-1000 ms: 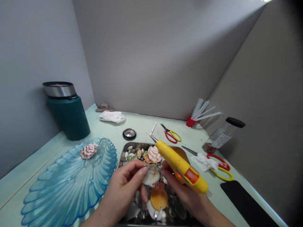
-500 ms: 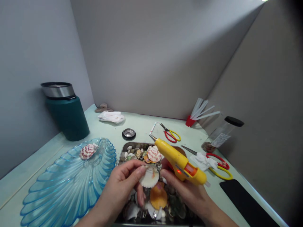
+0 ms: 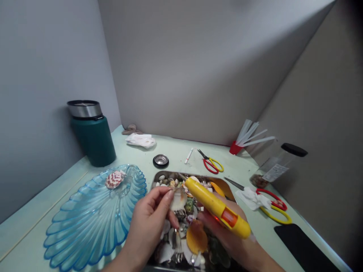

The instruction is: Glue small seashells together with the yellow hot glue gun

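Note:
Between thumb and fingers, my left hand (image 3: 153, 217) pinches a pale scallop shell (image 3: 178, 200) by its edge. My right hand (image 3: 227, 226) is closed round a yellow hot glue gun (image 3: 212, 202), with a red light glowing at its grip. The gun's nozzle points up and left, just above the shell. Below both hands lies a metal tray (image 3: 231, 192) of mixed shells and pebbles, with an orange scallop shell (image 3: 196, 238) near its front. The fingers round the gun's handle are partly hidden.
A blue shell-shaped dish (image 3: 93, 223) with a red-and-white shell (image 3: 115, 179) is at left, before a green flask (image 3: 93, 141). Behind the tray lie a round lid (image 3: 160, 161) and small scissors (image 3: 211, 162). Larger scissors (image 3: 273, 200), a jar (image 3: 276, 166) and glue sticks (image 3: 248, 132) stand right.
The glue gun has come down and left relative to the tray, its nozzle now nearer the held shell. The shell is more tilted. The whole view has shifted slightly.

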Tool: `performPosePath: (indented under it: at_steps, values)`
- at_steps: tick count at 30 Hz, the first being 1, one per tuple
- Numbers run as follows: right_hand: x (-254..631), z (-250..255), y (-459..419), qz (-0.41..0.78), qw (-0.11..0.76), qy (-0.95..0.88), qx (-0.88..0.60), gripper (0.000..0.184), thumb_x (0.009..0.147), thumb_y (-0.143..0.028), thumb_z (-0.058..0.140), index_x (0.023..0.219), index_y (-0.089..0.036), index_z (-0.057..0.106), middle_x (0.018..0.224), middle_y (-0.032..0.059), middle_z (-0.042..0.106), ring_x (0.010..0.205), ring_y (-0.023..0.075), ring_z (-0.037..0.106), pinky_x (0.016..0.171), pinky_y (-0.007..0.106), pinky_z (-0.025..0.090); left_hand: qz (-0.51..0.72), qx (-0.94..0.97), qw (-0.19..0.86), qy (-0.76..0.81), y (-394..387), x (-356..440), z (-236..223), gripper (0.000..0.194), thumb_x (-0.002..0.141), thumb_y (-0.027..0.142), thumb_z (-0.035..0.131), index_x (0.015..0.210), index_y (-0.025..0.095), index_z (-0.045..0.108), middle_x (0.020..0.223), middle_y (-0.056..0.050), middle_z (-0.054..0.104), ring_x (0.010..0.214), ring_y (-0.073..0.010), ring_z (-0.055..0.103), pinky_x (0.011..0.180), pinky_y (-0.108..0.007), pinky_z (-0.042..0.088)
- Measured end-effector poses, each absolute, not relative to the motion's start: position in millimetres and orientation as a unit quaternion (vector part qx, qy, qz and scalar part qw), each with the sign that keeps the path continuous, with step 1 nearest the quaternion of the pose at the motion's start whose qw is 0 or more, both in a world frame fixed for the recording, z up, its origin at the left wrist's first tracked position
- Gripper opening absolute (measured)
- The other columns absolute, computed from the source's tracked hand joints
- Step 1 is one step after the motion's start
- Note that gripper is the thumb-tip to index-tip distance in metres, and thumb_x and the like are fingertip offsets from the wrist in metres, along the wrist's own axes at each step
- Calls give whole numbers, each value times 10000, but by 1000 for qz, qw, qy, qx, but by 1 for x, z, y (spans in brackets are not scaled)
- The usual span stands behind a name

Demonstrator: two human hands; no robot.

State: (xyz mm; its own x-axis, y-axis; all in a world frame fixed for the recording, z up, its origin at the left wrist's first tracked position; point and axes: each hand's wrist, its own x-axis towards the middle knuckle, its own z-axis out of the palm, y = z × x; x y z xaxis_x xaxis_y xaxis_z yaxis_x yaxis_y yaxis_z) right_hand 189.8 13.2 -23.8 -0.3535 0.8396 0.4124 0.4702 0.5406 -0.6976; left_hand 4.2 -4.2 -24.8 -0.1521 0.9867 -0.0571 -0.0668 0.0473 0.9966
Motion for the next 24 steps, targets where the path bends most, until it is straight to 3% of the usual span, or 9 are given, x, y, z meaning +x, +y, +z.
performPosePath:
  at_steps: [5,8,21,24]
  values:
    - [189,-21,12,266,347,-820,-370,32,827,-233,594,850,-211,589,747,-10,618,642,140,566,610,242,434,566,412,481,528,-5,3,-22,194,839,360,569,905,181,606,403,36,621,401,-98,561,489,-167,424]
    - [191,-24,13,266,342,-834,-342,130,790,-185,623,913,-210,589,766,-15,614,655,138,555,621,238,417,577,407,479,521,-6,2,-22,188,838,354,575,901,180,607,396,41,615,391,-91,555,484,-157,425]
    - [192,-29,16,249,344,-844,-329,61,812,-192,589,866,-188,560,746,5,592,623,149,520,581,258,384,574,369,517,516,-2,2,-24,231,825,389,582,912,176,605,390,29,620,352,-72,515,413,-128,361]
    - [192,-30,16,246,345,-845,-326,99,804,-189,605,895,-186,567,752,3,592,633,149,525,589,259,389,572,390,500,519,-3,2,-25,219,839,381,567,919,181,605,404,36,625,382,-78,532,468,-144,399]
